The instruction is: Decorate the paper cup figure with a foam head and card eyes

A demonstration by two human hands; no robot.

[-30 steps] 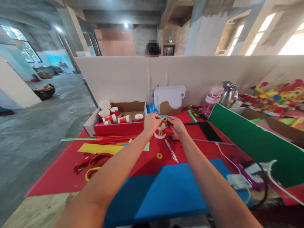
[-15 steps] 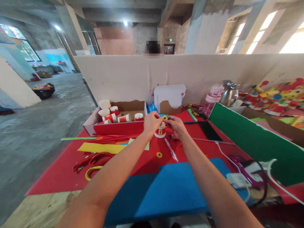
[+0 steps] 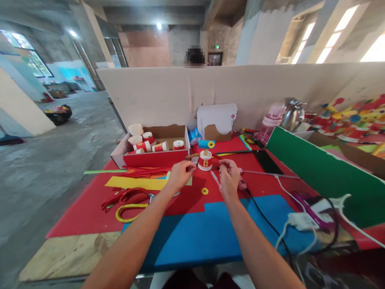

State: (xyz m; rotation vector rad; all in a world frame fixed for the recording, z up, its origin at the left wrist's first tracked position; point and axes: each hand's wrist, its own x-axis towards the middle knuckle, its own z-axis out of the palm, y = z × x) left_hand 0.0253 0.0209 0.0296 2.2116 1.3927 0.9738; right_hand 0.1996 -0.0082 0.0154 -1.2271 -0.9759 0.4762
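In front of me an upside-down red and white paper cup [image 3: 205, 163] stands upright between my hands. A small coil sits on its top and carries a blue paper roll [image 3: 204, 143] with a yellow ring-shaped disc [image 3: 211, 144] on its end. My left hand [image 3: 182, 174] is left of the cup, fingertips pinched together. On the right my right hand [image 3: 229, 176] has its fingers curled in; anything inside either is too small to see. Neither hand touches the cup. A pink corded tool [image 3: 242, 182], partly hidden, lies beside my right hand. Another yellow disc [image 3: 205, 191] lies nearer me.
A box of paper cups [image 3: 156, 158] stands back left, a green-sided box [image 3: 319, 180] at right. Scissors [image 3: 132, 210] and yellow paper [image 3: 136, 183] lie left. A pen [image 3: 215, 179], a phone [image 3: 269, 162], blue board [image 3: 192, 241] and cables are around. A white partition [image 3: 150, 92] rises behind.
Both hands have come off the disc and drawn back and apart from the cup. The disc now stays on the end of the blue roll above it.
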